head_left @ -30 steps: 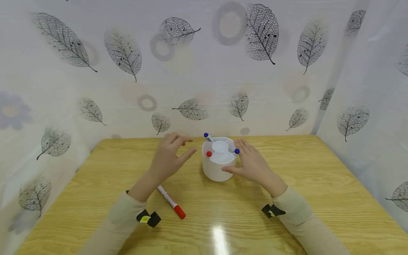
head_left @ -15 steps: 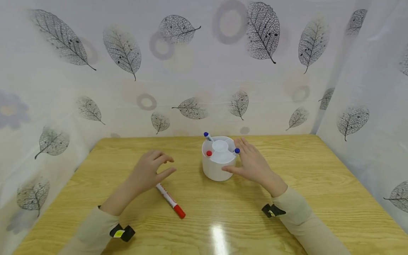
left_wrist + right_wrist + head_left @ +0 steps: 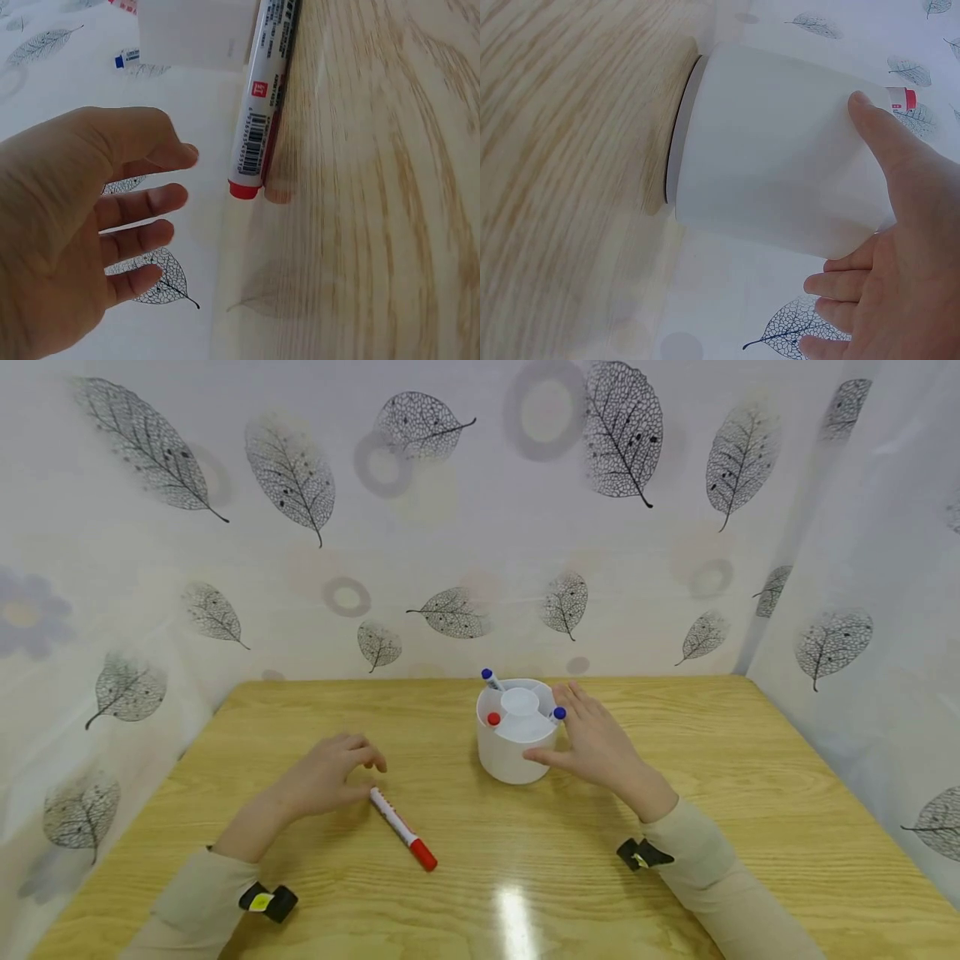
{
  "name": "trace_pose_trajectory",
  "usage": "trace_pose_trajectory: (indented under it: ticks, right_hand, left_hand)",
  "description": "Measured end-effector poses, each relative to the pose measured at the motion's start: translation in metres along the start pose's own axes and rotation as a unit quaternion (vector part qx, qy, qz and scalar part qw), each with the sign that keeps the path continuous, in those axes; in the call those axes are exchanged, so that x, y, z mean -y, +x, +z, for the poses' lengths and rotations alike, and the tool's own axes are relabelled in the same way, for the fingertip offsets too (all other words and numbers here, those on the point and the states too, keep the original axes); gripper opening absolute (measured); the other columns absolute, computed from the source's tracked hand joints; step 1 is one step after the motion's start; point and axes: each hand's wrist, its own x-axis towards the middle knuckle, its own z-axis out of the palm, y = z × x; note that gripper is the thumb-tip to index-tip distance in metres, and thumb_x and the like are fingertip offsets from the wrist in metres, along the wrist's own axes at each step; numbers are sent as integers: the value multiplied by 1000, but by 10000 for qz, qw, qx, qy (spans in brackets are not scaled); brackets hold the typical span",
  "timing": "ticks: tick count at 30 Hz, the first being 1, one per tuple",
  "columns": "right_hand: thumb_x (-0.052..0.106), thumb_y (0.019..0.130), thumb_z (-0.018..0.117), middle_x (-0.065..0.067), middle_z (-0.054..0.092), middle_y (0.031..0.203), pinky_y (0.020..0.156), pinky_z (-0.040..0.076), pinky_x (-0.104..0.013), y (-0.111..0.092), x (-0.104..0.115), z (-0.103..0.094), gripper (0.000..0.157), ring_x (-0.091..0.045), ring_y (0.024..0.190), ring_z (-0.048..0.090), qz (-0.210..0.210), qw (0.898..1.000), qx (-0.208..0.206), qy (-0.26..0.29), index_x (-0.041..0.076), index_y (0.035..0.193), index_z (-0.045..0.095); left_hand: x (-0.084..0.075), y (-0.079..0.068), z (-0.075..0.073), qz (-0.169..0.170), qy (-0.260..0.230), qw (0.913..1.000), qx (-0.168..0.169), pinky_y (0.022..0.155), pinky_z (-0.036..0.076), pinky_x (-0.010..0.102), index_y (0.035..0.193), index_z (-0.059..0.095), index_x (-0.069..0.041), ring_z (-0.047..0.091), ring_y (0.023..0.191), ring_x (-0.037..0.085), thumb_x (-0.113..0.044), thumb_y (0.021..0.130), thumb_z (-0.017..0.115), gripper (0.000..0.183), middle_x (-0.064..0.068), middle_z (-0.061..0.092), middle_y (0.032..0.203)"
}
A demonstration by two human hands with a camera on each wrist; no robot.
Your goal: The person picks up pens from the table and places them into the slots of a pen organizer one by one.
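Observation:
A red-capped whiteboard marker (image 3: 403, 828) lies on the table, its white barrel slanting toward my left hand (image 3: 322, 779). That hand hovers just beside the marker's rear end, fingers loosely bent and holding nothing; in the left wrist view a gap separates the fingertips from the marker (image 3: 259, 105). Farther back stands a round white pen holder (image 3: 510, 760) with compartments. Two blue-tipped markers (image 3: 489, 679) and one red-tipped marker (image 3: 493, 719) poke out of it. My right hand (image 3: 600, 747) rests against the holder's right side, thumb across its front (image 3: 780, 150), fingers nearly straight behind.
The wooden table (image 3: 480, 902) carries the holder and the loose marker. A pale sheet with leaf prints (image 3: 480, 527) hangs along the table's back edge and both sides. Wrist camera straps (image 3: 268, 902) sit on both sleeves.
My left hand has moved away from the pen holder, leftward and down toward the rear end of the loose marker. My right hand has stayed at the holder.

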Motion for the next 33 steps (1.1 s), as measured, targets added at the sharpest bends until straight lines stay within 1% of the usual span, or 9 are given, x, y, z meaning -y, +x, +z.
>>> trace_pose_trajectory:
  ticks: [3, 5, 9, 12, 16, 22, 27, 29, 33]
  right_hand:
    - [64, 80, 67, -22, 24, 158, 119, 20, -54, 0, 0, -1, 109, -39, 149, 18, 11, 10000, 19, 6, -6, 151, 23]
    - [64, 80, 67, -22, 24, 158, 119, 20, -54, -1, 0, -1, 108, -39, 149, 18, 13, 10000, 25, 24, -6, 151, 23]
    - [64, 80, 67, -22, 25, 158, 119, 20, -54, -1, 0, -1, 108, -40, 149, 19, 12, 10000, 7, 40, -6, 150, 24]
    - [64, 80, 66, -22, 25, 158, 119, 20, -54, -1, 0, 0, 108, -39, 149, 19, 19, 10000, 1, 30, -6, 150, 24]
    - [65, 80, 66, -21, 24, 159, 119, 19, -54, -1, -1, 0, 109, -39, 149, 18, 31, 10000, 12, -8, -6, 151, 23]
    - [65, 80, 65, -22, 23, 159, 119, 20, -54, 0, 0, 0, 109, -39, 149, 18, 26, 10000, 37, -33, -6, 151, 23]
    - [66, 80, 65, -22, 24, 159, 119, 21, -54, -1, 0, -1, 109, -39, 149, 18, 34, 10000, 47, -66, -6, 151, 23]
    - [65, 80, 65, -22, 24, 159, 119, 21, -54, -1, 1, -1, 109, -39, 149, 18, 36, 10000, 44, -60, -6, 151, 23]
    - [65, 80, 66, -22, 24, 158, 119, 21, -55, -1, 1, -1, 109, -39, 149, 18, 29, 10000, 34, -40, -6, 151, 24]
  left_hand:
    - [1, -1, -1, -188, -34, 9990, 397, 81, 44, 39, 96, 68, -21, 53, 91, 15, -15, 78, 76, 20, -4, 61, 95]
    - [2, -1, -1, -268, -82, 9978, 598, 81, 43, 39, 95, 68, -22, 52, 91, 15, -16, 77, 76, 20, -4, 61, 95]
    - [3, -1, 0, -294, -77, 9962, 815, 81, 42, 37, 92, 68, -26, 51, 91, 15, -21, 77, 77, 18, -6, 60, 94]
    - [4, -1, 1, -179, -7, 9960, 871, 78, 41, 33, 89, 67, -28, 49, 86, 13, -24, 76, 78, 17, -7, 58, 89]
    - [4, -1, 3, -149, 30, 9953, 954, 73, 38, 30, 86, 66, -29, 45, 81, 10, -24, 75, 78, 18, -8, 55, 84]
    - [6, -2, 4, -248, 19, 9939, 1079, 73, 37, 29, 83, 64, -30, 44, 82, 11, -21, 71, 78, 21, -9, 54, 83]
    - [7, -3, 2, -433, -2, 9922, 1173, 75, 38, 31, 80, 63, -32, 45, 85, 11, -25, 73, 79, 19, -10, 56, 88]
    - [7, -3, 0, -472, -18, 9921, 1165, 76, 38, 32, 79, 62, -32, 45, 86, 12, -26, 73, 79, 18, -10, 57, 89]
    - [8, -3, -4, -392, -4, 9941, 1008, 75, 37, 32, 77, 62, -31, 46, 86, 13, -29, 74, 81, 20, -9, 57, 89]
